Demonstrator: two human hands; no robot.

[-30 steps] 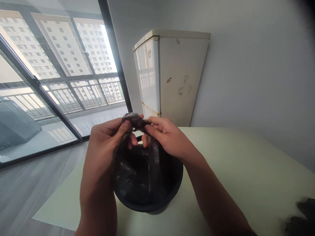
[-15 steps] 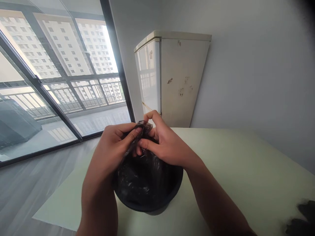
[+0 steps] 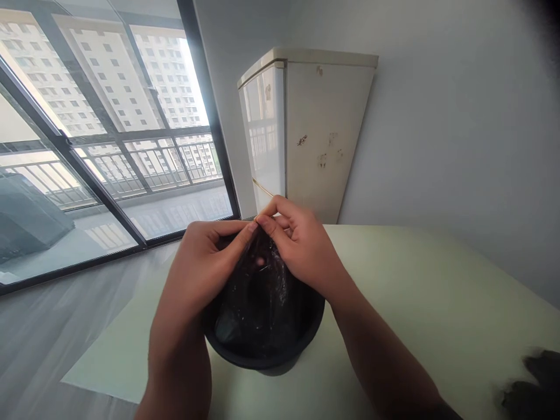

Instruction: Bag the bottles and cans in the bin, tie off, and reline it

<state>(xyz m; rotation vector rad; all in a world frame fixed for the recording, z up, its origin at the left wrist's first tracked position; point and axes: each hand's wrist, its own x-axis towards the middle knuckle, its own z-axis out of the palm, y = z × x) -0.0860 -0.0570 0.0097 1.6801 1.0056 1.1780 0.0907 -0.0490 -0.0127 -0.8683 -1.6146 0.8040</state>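
Head view: I see a thin black plastic bag (image 3: 251,309) lying in the round dark bin (image 3: 251,364), its far edge drawn up toward me. The left hand (image 3: 210,256) pinches that edge between thumb and fingers, and the right hand (image 3: 301,245) pinches it just beside, thumb tips almost meeting. The bin stands on the pale green table (image 3: 415,291). Beyond, I make out a stained white refrigerator (image 3: 326,111), glass doors (image 3: 126,163) to its left.

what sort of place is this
Probably a room in an apartment: a fridge stands by the wall, and a glass door gives onto a railed balcony.
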